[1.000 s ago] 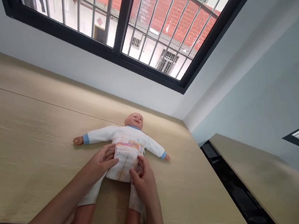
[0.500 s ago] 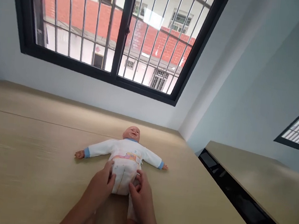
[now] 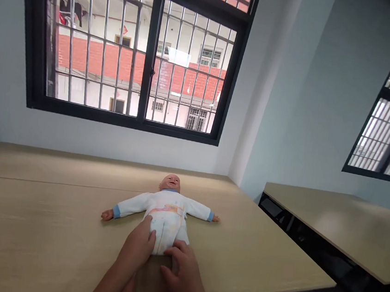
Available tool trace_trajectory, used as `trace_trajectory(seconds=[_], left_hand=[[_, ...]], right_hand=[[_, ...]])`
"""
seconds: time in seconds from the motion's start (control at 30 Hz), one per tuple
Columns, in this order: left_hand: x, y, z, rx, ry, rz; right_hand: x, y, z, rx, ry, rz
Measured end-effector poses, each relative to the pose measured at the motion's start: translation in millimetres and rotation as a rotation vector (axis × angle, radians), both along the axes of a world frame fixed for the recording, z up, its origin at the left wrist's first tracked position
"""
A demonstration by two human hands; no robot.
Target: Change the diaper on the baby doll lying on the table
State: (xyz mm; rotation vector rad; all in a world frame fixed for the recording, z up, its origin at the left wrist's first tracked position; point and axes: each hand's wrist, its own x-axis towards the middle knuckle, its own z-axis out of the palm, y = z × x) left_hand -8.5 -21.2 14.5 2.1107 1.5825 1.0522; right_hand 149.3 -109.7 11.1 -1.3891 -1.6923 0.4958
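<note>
Doll (image 3: pixel 169 199) lay face-up on table (image 3: pixel 50 228), diaper (image 3: pixel 168 227) over white suit (image 3: pixel 197 208), between both hands. Left hand (image 3: pixel 139 242) curled at diaper's side; grip hidden, could not tell. Right hand (image 3: pixel 182 265) loosely curved at lower corner, thumb apart from fingers. Judged risks: diaper skewing from uneven tugs; doll sliding under one-sided push.

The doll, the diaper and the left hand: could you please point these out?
Doll (image 3: pixel 167 200), head view: on its clothed chest.
Diaper (image 3: pixel 166 229), head view: on its front.
Left hand (image 3: pixel 140 240), head view: on its back.
</note>
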Motion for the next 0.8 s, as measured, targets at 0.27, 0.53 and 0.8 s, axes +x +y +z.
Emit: trace_trajectory(seconds=[0.27, 0.53, 0.8], left_hand=[[-1.5, -3.0, 3.1, -0.068, 0.034, -0.019], [1.9, -2.3, -11.3, -0.015, -0.032, -0.023], [2.1, -15.0, 3.1, -0.076, 0.008, -0.053]], right_hand=[[-0.4, 1.9, 0.2, 0.019, -0.053, -0.02], [-14.1, 28.0, 3.6, -0.031, -0.29, -0.213], [-17.2, 43.0, 6.4, -0.102, -0.61, -0.296]])
